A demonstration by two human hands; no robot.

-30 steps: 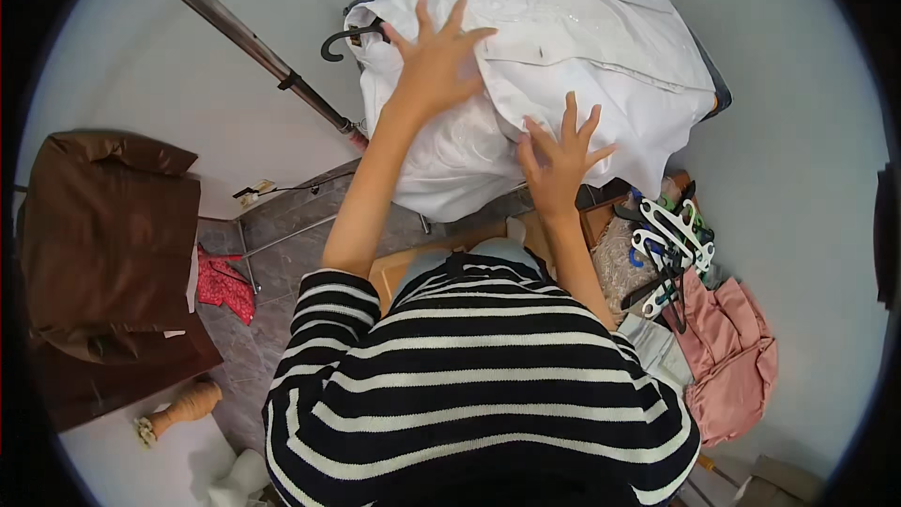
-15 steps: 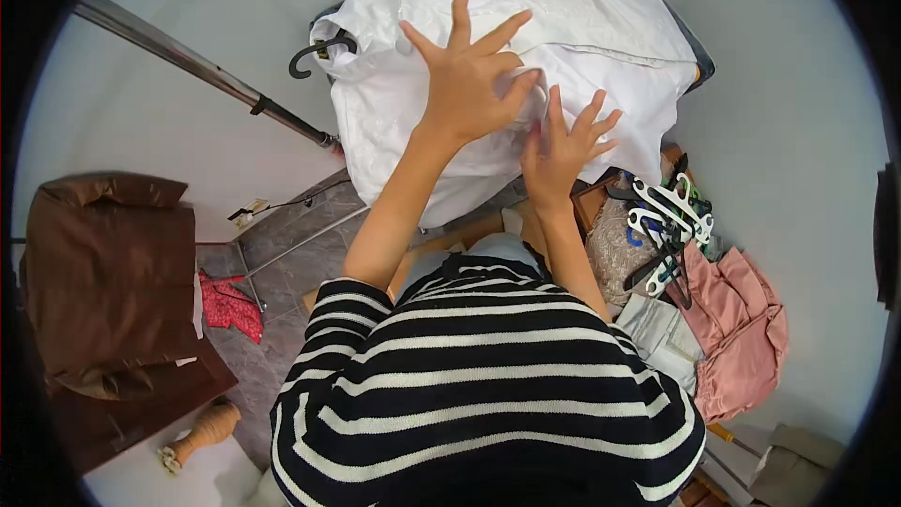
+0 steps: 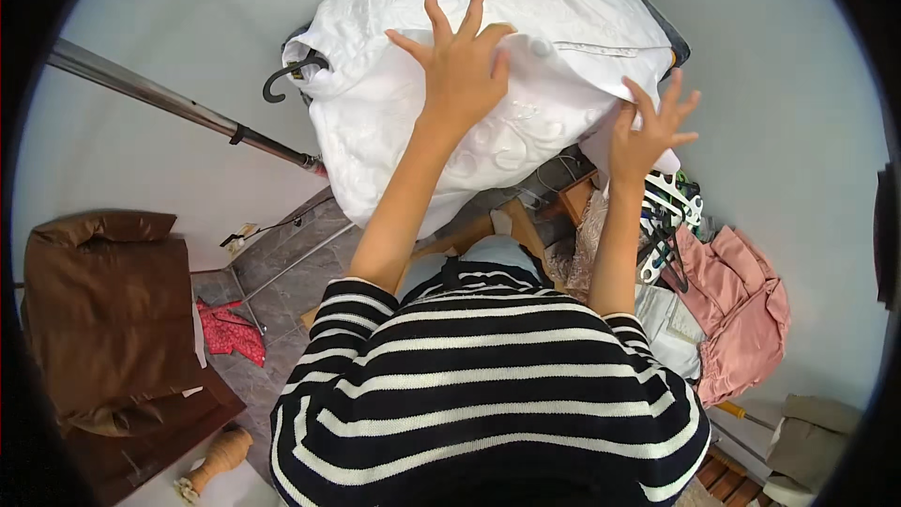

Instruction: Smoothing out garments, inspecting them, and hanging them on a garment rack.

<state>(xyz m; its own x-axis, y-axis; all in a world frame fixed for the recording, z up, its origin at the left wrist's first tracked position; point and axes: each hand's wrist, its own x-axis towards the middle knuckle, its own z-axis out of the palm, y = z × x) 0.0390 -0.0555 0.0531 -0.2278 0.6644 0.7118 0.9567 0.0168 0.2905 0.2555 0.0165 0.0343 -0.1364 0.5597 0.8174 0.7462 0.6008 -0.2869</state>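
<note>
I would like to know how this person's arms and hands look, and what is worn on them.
The sleeves are black with white stripes and end near the elbows. The forearms are bare. Neither the left hand nor the right hand wears a glove; no watch or bracelet shows.

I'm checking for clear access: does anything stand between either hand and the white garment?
Nothing visible does. The left hand is right over the white garment; the right hand appears to pinch its edge. The black hanger hook juts out leftward, away from both.
</note>
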